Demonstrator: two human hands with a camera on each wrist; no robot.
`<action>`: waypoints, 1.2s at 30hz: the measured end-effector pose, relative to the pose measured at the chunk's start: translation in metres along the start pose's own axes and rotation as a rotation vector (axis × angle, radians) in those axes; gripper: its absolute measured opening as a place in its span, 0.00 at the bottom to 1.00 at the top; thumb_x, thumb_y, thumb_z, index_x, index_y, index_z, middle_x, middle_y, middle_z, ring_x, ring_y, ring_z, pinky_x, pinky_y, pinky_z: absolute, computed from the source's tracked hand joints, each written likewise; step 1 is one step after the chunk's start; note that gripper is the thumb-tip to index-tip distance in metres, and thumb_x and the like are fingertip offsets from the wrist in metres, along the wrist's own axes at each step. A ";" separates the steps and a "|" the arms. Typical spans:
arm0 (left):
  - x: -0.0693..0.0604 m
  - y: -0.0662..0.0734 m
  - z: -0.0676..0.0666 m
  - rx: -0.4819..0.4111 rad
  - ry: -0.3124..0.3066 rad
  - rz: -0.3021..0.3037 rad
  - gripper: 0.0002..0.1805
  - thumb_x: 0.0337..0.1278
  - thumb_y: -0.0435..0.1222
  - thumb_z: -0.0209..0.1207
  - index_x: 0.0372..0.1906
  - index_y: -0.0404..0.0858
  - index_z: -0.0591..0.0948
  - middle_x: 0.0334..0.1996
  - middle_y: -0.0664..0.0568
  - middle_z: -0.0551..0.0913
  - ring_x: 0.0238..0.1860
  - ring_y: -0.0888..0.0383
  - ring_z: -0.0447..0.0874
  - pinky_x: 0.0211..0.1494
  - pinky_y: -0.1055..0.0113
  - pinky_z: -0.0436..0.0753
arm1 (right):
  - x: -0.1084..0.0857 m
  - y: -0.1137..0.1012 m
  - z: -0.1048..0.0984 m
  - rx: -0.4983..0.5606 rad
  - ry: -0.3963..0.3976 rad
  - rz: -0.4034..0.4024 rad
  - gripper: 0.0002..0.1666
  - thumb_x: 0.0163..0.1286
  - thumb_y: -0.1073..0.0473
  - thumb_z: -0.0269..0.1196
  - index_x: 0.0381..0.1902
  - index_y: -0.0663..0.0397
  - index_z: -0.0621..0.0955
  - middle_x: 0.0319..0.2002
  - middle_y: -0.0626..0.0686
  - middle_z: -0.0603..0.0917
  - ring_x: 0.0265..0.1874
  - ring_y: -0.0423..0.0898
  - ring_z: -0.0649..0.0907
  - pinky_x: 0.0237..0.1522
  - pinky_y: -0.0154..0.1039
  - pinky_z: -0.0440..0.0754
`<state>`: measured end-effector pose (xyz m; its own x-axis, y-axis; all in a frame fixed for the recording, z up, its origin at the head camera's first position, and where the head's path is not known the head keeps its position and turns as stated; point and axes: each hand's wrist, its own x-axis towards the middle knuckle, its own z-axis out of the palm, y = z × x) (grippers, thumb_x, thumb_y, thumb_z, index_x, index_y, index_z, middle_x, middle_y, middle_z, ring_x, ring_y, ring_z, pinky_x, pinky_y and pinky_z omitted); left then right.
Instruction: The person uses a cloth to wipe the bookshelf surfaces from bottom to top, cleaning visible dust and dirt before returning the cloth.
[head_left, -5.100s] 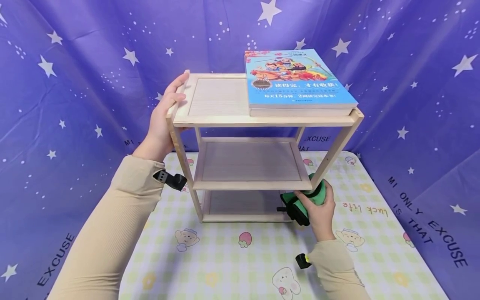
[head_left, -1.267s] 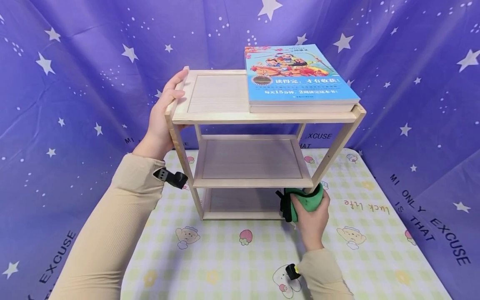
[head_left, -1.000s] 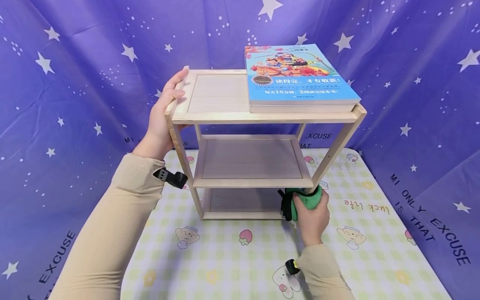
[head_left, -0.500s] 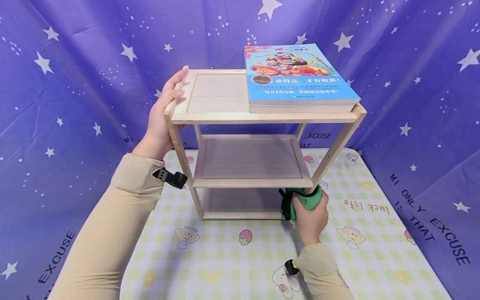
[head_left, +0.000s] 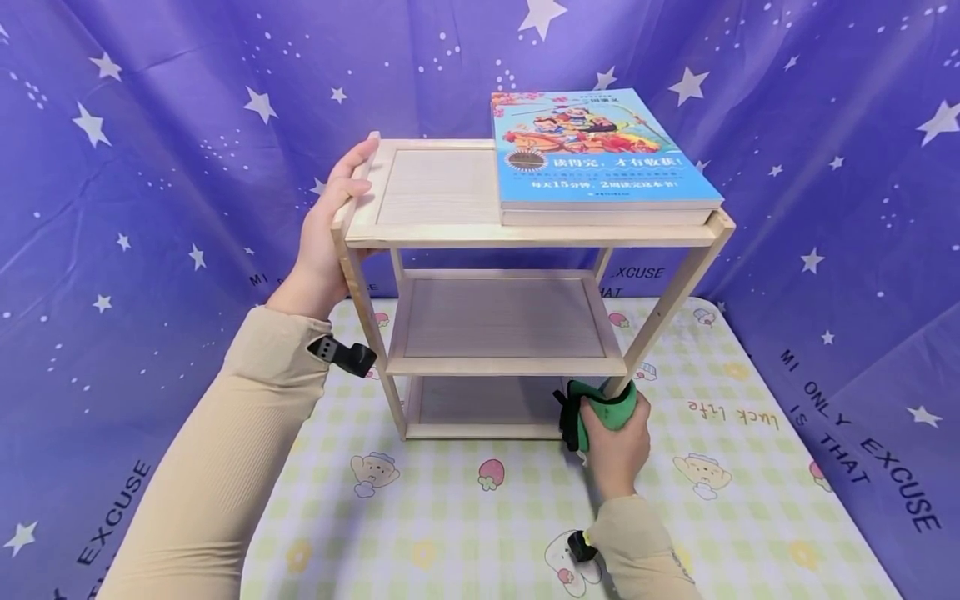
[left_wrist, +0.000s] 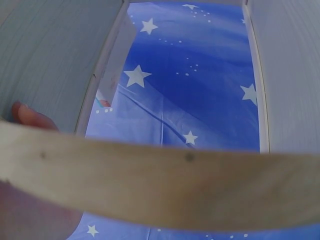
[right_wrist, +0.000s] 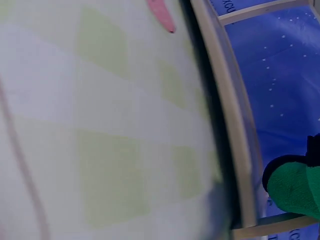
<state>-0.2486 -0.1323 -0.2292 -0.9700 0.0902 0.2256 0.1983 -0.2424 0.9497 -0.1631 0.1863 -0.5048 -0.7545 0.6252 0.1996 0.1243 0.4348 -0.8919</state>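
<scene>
A three-tier light wooden shelf (head_left: 510, 367) stands upright on the table. My left hand (head_left: 322, 233) grips its top left end, fingers over the side rail; in the left wrist view a wooden side bar hides part of that hand. At the lower front right leg, my right hand (head_left: 621, 446) holds a green cloth (head_left: 611, 410) with black trim and a black strap, wrapped about the leg. In the right wrist view the green cloth (right_wrist: 290, 187) shows beside the bottom of the shelf; the right hand is out of that view.
A thick blue-covered book (head_left: 600, 167) lies flat on the right half of the top tier, reaching its right edge. A checked tablecloth (head_left: 450, 525) with cartoon prints covers the table. Purple star-printed curtains (head_left: 187, 100) hang behind and at both sides.
Since the earliest frame my right hand has brought the green cloth lower down the front right leg, with small moves up and down lately. My left hand keeps its grip on the shelf.
</scene>
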 end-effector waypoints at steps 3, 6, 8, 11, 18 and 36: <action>0.000 0.000 0.000 0.001 -0.002 0.000 0.32 0.64 0.38 0.41 0.74 0.58 0.64 0.73 0.53 0.61 0.60 0.55 0.67 0.54 0.62 0.67 | -0.002 0.006 0.001 -0.006 -0.030 0.010 0.41 0.59 0.48 0.71 0.66 0.53 0.68 0.52 0.66 0.81 0.45 0.63 0.79 0.44 0.53 0.69; 0.000 -0.001 0.000 -0.004 0.000 -0.001 0.32 0.64 0.39 0.41 0.74 0.58 0.63 0.73 0.54 0.61 0.60 0.54 0.66 0.55 0.61 0.67 | -0.003 0.011 0.001 -0.013 -0.061 0.010 0.42 0.59 0.48 0.71 0.66 0.54 0.67 0.53 0.67 0.81 0.46 0.63 0.79 0.44 0.54 0.69; 0.000 -0.001 0.000 -0.005 0.001 -0.002 0.32 0.64 0.39 0.41 0.74 0.57 0.63 0.74 0.54 0.61 0.61 0.54 0.66 0.55 0.61 0.66 | -0.003 0.014 0.001 -0.024 -0.085 0.016 0.43 0.59 0.47 0.70 0.67 0.54 0.67 0.54 0.66 0.80 0.48 0.63 0.79 0.45 0.54 0.70; 0.000 -0.001 0.000 0.005 0.000 -0.003 0.32 0.64 0.39 0.41 0.75 0.57 0.63 0.74 0.53 0.60 0.62 0.54 0.65 0.56 0.61 0.66 | -0.004 0.018 0.000 -0.039 -0.134 0.038 0.45 0.60 0.47 0.70 0.69 0.55 0.65 0.56 0.66 0.79 0.51 0.63 0.78 0.48 0.55 0.71; 0.000 -0.001 0.000 0.005 0.000 0.000 0.32 0.65 0.39 0.41 0.75 0.57 0.63 0.74 0.54 0.60 0.62 0.54 0.66 0.55 0.62 0.67 | -0.005 0.024 -0.004 -0.046 -0.252 0.081 0.49 0.62 0.43 0.68 0.73 0.55 0.60 0.61 0.67 0.75 0.56 0.65 0.76 0.54 0.59 0.71; 0.000 -0.001 0.000 0.012 -0.005 0.003 0.32 0.65 0.39 0.40 0.75 0.57 0.63 0.74 0.54 0.61 0.61 0.54 0.66 0.55 0.62 0.67 | -0.001 0.027 -0.011 0.037 -0.422 0.196 0.53 0.63 0.44 0.67 0.76 0.53 0.52 0.66 0.66 0.68 0.63 0.60 0.71 0.63 0.54 0.67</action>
<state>-0.2492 -0.1325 -0.2300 -0.9687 0.0946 0.2293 0.2028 -0.2306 0.9517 -0.1517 0.2047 -0.5239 -0.9164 0.3712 -0.1496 0.2732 0.3072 -0.9116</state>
